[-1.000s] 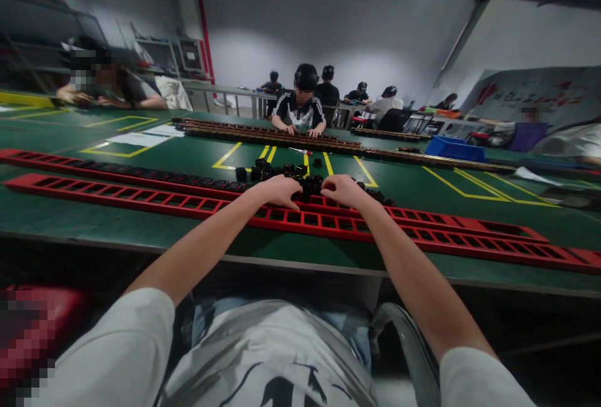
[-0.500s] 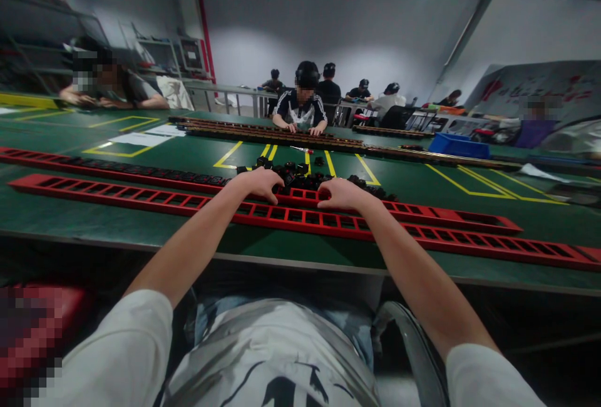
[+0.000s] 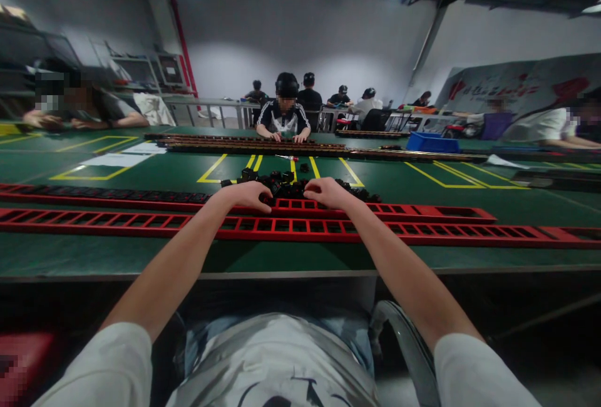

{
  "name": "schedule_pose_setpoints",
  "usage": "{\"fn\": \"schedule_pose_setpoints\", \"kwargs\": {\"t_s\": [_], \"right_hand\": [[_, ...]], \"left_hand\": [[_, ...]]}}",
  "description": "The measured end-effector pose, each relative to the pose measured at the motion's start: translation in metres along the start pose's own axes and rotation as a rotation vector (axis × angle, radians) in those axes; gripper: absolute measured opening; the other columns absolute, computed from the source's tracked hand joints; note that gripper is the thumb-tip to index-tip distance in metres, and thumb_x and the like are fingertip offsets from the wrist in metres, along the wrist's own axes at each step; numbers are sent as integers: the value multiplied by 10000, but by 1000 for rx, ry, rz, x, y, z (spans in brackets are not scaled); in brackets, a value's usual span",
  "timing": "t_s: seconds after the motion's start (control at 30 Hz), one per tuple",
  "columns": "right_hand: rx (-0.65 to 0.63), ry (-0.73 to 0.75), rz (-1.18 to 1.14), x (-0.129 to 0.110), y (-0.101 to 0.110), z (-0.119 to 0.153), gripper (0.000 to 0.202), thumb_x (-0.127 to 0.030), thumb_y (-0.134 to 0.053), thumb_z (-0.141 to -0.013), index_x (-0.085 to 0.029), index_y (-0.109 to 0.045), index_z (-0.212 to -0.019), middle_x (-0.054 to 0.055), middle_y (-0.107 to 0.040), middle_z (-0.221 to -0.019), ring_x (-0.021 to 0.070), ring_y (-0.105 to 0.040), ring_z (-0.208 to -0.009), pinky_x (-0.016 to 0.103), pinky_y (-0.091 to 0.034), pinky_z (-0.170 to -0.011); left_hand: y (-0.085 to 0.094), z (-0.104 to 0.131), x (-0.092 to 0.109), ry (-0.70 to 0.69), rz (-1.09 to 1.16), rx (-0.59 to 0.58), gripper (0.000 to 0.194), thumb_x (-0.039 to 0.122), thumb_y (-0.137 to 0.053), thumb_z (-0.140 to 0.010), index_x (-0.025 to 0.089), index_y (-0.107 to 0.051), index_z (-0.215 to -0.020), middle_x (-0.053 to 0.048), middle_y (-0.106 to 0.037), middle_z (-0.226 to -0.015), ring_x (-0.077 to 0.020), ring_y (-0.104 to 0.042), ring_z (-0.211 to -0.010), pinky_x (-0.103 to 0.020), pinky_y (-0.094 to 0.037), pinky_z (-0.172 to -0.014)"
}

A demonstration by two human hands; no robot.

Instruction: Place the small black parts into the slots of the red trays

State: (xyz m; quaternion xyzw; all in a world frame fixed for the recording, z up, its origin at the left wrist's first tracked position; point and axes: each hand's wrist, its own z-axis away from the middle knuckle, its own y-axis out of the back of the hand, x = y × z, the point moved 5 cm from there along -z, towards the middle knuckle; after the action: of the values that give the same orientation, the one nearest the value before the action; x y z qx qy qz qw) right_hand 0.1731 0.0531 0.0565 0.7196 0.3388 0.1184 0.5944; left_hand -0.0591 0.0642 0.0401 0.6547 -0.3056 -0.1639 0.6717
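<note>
Two long red slotted frames lie side by side across the green table; the rear one (image 3: 399, 209) has black pieces filling its left part, and the front one (image 3: 277, 226) shows bare slots. My left hand (image 3: 251, 195) is over the rear frame, fingers curved and thumb apart, at the left side of a heap of small black parts (image 3: 282, 180). My right hand (image 3: 328, 193) is bent over the same frame at the heap's right side, its fingertips close together at the black parts. Anything small between those fingertips is too small to make out.
Beyond the heap lie a red-tipped tool (image 3: 287, 158), long dark strips (image 3: 225, 143), white papers (image 3: 123, 158) and a blue bin (image 3: 432, 143). A person (image 3: 284, 113) works across the table; others sit at the left, right and back.
The camera view has turned to the right and tilted up slightly. Both hands stay over the rear frame beside the black parts, with the right-hand fingers slightly closer together.
</note>
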Motion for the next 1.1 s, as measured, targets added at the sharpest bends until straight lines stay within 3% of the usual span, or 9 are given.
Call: {"fn": "schedule_pose_setpoints", "kwargs": {"t_s": [0.1, 0.27, 0.5, 0.63, 0.87, 1.1], "right_hand": [[153, -99, 83, 12, 9, -2, 262, -263, -511, -970, -182, -744, -1059, 83, -746, -1093, 206, -667, -998, 283, -476, -883], [23, -135, 177, 19, -5, -3, 283, -289, -594, -915, -177, -743, -1127, 107, -724, -1158, 240, -662, -1051, 306, -490, -924], [-10, -158, 190, 21, -9, -4, 344, -297, -647, -879, -156, -723, -1184, 144, -702, -1213, 286, -651, -1098, 359, -502, -948], [-13, -127, 179, 22, -9, -4, 286, -212, -608, -890, -160, -740, -1138, 147, -706, -1208, 289, -649, -1108, 374, -493, -965], [2, -172, 138, 19, -6, -5, 305, -154, -484, -949, -186, -763, -1068, 104, -734, -1176, 252, -665, -1082, 346, -483, -974], [77, -108, 92, 13, -4, -4, 228, -139, -555, -896, -158, -756, -1002, 111, -740, -1077, 229, -668, -1001, 323, -491, -932]], "left_hand": [[2, -3, 10, -67, 70, 8, 367, 438, -638, -839, 188, -726, -1092, -67, -723, -1098, -201, -663, -970, -278, -483, -867], [-1, -10, 19, -104, 75, 65, 267, 343, -664, -819, 173, -734, -1013, -65, -709, -1029, -196, -650, -950, -290, -486, -873], [-8, -14, 17, -123, 120, 103, 255, 371, -633, -848, 176, -745, -966, -57, -709, -1006, -195, -648, -948, -295, -486, -884], [-10, -17, 15, -80, 104, 154, 267, 337, -523, -916, 174, -734, -918, -57, -707, -966, -185, -642, -912, -296, -491, -877], [-14, -21, 14, -83, 99, 188, 271, 318, -501, -931, 162, -722, -908, -62, -710, -971, -184, -642, -908, -299, -494, -889], [-16, -23, 16, -104, 74, 193, 261, 306, -512, -933, 160, -726, -964, -68, -716, -1011, -187, -648, -948, -300, -491, -919]]}}
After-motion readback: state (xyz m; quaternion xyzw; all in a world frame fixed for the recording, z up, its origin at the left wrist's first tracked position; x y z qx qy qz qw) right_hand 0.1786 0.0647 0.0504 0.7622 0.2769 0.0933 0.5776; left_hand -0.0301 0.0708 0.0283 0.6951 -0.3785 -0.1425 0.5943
